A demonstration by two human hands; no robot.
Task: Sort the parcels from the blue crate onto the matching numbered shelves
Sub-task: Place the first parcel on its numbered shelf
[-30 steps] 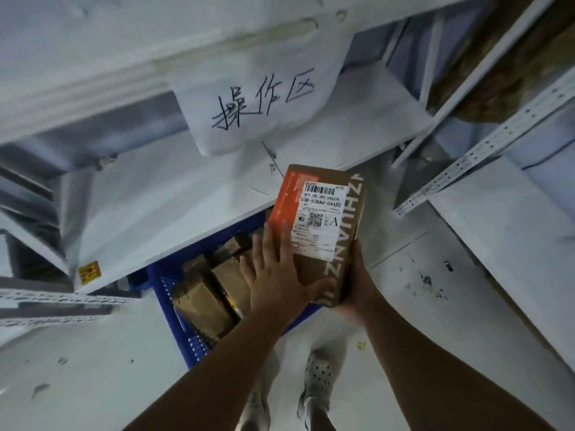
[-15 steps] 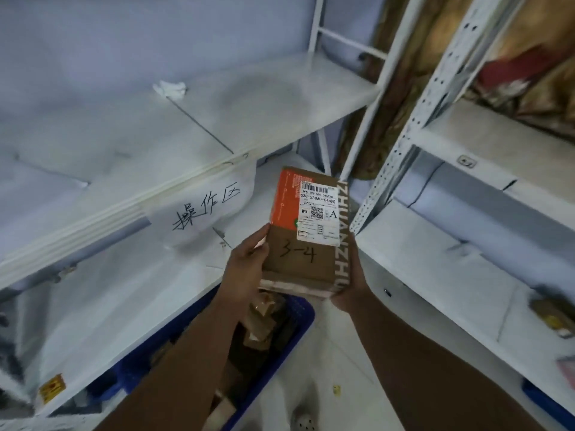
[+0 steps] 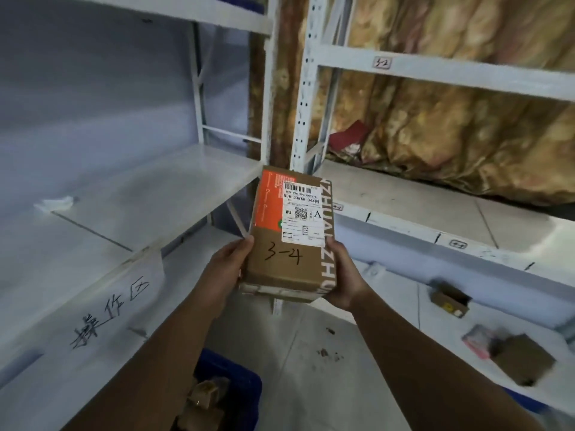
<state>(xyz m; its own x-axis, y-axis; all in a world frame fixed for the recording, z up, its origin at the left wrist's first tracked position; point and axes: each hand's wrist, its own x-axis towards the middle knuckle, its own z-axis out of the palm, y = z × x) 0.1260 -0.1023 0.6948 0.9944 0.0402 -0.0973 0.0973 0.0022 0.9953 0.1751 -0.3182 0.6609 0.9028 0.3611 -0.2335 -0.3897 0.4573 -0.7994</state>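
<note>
I hold a brown cardboard parcel (image 3: 287, 265) with an orange panel, a white shipping label and "3-4" handwritten on its top. My left hand (image 3: 222, 275) grips its left edge and my right hand (image 3: 343, 278) its right edge and underside. The parcel is up in front of the corner where two white shelf racks meet. The blue crate (image 3: 239, 387) sits low at the bottom edge, below my left forearm, with brown parcels (image 3: 205, 399) in it. A shelf tag (image 3: 382, 62) reading "3-2" hangs on the upper beam of the right rack.
The left rack has a white shelf (image 3: 155, 188) with a paper sign (image 3: 109, 309) taped to its front edge. The right rack's lower shelf carries a few small boxes (image 3: 522, 359). A crumpled golden sheet (image 3: 451, 119) hangs behind the right rack. More tags (image 3: 458, 244) mark its middle beam.
My view has swung up from the crate toward the racks. Both hands have lifted the parcel from over the crate to chest height, and the "3-4" marking now faces me.
</note>
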